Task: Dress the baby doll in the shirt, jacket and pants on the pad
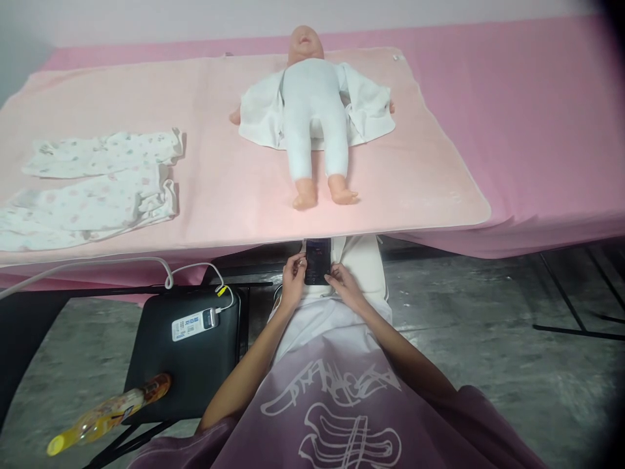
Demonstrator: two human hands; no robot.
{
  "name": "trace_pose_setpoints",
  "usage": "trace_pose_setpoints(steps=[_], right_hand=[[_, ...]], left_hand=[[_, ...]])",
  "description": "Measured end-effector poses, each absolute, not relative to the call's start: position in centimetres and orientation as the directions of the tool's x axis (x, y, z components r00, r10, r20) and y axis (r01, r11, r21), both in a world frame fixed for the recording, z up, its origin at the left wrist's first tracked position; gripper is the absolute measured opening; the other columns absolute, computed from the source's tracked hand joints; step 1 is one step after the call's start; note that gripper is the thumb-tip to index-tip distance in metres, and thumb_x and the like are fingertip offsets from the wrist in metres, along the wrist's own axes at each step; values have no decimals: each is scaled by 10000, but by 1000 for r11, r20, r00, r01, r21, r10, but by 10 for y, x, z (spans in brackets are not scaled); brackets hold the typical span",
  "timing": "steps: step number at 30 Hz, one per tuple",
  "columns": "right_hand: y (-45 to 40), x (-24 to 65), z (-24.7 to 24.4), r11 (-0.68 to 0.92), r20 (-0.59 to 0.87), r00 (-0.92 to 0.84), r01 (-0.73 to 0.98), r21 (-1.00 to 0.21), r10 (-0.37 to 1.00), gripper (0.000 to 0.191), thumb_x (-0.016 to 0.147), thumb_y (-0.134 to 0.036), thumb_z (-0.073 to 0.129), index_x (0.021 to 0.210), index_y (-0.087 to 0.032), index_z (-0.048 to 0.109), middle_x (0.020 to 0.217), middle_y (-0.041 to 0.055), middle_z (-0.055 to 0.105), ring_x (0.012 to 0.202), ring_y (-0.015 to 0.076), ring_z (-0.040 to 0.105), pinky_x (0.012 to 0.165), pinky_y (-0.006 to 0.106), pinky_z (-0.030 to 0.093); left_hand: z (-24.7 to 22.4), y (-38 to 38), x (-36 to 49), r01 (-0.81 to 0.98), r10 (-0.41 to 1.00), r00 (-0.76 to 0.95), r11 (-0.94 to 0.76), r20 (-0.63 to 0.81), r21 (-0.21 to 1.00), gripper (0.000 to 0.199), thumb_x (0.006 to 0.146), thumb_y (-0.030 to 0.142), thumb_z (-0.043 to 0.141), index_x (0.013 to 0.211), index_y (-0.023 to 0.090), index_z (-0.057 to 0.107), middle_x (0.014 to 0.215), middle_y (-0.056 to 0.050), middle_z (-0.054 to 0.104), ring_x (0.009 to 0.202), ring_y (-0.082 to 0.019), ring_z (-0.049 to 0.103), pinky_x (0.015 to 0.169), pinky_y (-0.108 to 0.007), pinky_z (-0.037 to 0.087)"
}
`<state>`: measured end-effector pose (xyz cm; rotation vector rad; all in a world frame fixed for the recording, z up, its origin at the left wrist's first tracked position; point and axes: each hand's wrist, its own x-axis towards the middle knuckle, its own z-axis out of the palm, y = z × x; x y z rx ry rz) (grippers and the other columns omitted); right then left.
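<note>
A dark smartphone (318, 266) is held upright over my lap, just below the table's front edge. My left hand (293, 279) is closed around its left side. At its lower right edge, my right hand (344, 285) grips with thumb and fingers. Beyond the phone, a baby doll (315, 98) lies face up on the pink mat, its feet toward me. It has a white cloth body, and a white top (368, 107) lies spread open under it with the arms in the sleeves. Neither hand touches the doll.
Patterned white baby clothes (102, 179) lie on the pink mat (215, 163) at the left. On a black stool (190, 365) stand a bottle with a yellow cap (112, 412) and a white power bank (194, 324), its cable (146, 260) running left. Metal legs (561, 293) are at right.
</note>
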<state>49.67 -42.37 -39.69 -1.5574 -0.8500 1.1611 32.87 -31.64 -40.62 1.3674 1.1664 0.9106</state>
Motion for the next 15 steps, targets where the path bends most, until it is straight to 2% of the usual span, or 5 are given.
trace_pose_setpoints(steps=[3, 8, 15], right_hand=[[-424, 497, -397, -273, -263, 308, -10, -962, 914, 343, 933, -575, 705, 1006, -260, 593, 901, 1, 623, 881, 230, 594, 866, 393, 490], [-425, 499, -395, -248, -257, 293, -69, -966, 921, 396, 999, -651, 611, 958, -258, 581, 968, 14, 657, 929, 238, 612, 906, 395, 492], [-425, 498, -395, -260, -267, 302, -64, -963, 915, 420, 987, -674, 595, 943, -257, 572, 950, 23, 668, 946, 253, 613, 901, 385, 486]], left_hand=[[-406, -316, 329, 144, 969, 233, 52, -85, 988, 545, 1010, 711, 718, 1250, 226, 775, 1292, -127, 793, 1214, -293, 725, 1138, -433, 536], [-406, -316, 329, 138, 967, 236, 67, -99, 988, 579, 995, 748, 718, 1229, 222, 780, 1252, -127, 800, 1166, -290, 731, 1096, -423, 550], [-405, -316, 329, 138, 966, 233, 80, -111, 987, 585, 993, 758, 710, 1225, 225, 774, 1248, -120, 801, 1158, -279, 732, 1075, -402, 554]])
